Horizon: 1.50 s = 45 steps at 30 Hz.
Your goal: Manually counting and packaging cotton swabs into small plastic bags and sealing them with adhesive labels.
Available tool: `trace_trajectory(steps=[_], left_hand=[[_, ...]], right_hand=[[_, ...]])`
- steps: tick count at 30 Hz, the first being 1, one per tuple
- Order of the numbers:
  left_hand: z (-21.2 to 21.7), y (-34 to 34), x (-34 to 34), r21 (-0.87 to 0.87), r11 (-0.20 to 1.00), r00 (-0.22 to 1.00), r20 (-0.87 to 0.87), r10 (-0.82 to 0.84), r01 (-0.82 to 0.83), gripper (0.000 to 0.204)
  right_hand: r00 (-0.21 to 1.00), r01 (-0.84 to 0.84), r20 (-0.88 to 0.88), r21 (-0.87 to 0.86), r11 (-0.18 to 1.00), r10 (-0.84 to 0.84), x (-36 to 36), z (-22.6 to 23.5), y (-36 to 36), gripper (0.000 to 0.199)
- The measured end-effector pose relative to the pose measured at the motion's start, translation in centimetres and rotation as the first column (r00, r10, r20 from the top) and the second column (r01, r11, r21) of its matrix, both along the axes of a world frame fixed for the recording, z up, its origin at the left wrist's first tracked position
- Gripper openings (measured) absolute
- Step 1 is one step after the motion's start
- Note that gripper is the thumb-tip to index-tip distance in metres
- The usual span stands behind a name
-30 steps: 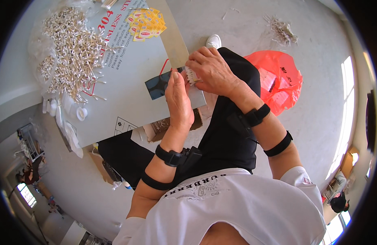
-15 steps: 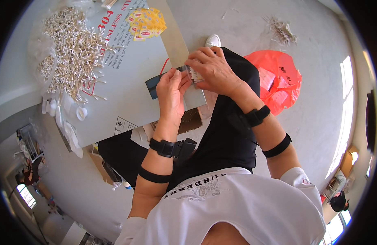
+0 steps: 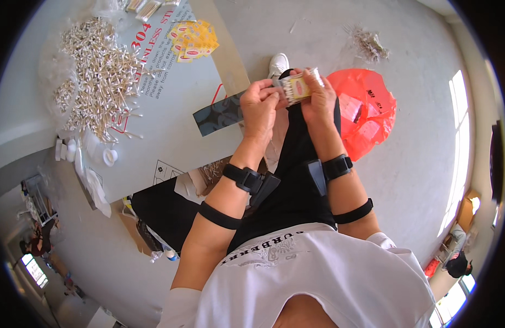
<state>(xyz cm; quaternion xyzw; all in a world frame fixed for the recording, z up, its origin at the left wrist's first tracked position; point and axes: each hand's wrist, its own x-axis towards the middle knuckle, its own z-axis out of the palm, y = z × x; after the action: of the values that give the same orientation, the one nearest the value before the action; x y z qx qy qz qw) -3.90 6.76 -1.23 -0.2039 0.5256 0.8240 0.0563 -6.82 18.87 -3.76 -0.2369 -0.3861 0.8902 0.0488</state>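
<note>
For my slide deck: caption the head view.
Both hands, left hand and right hand, hold a small packet of cotton swabs above a swab-strewn table.

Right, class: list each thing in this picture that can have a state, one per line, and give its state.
small packet: lifted off the table, held between both hands.
left hand: gripping the packet's left end.
right hand: gripping its right side.
cotton swabs: loose in a heap on the table.
yellow packets: stacked on the table.
red plastic bag: lying crumpled on the floor.
</note>
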Motion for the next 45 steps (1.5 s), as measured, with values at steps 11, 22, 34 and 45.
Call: trace_trajectory(steps=[11,22,34,45], left_hand=[[6.4,-4.9,3.8,-0.851,0.465,0.598,-0.510,-0.618,-0.245,0.045],[7.5,-11.4,10.6,-0.883,0.225,0.557,-0.439,-0.705,-0.411,0.029],[4.9,-14.3,10.9,-0.880,0.168,0.686,-0.455,-0.569,-0.444,0.014],[3.3,-14.6,10.2,-0.901,0.200,0.760,-0.432,-0.485,-0.384,0.020]], right_hand=[[0.747,-0.484,0.135,-0.561,0.672,0.651,1.4,2.9,-1.3,0.023],[0.432,-0.545,0.217,-0.711,0.445,0.875,6.1,2.2,-9.8,0.014],[0.430,-0.891,0.450,0.074,0.448,0.782,5.9,6.1,-10.2,0.034],[0.504,-0.185,-0.124,0.951,0.247,0.855,7.4,5.7,-9.5,0.026]])
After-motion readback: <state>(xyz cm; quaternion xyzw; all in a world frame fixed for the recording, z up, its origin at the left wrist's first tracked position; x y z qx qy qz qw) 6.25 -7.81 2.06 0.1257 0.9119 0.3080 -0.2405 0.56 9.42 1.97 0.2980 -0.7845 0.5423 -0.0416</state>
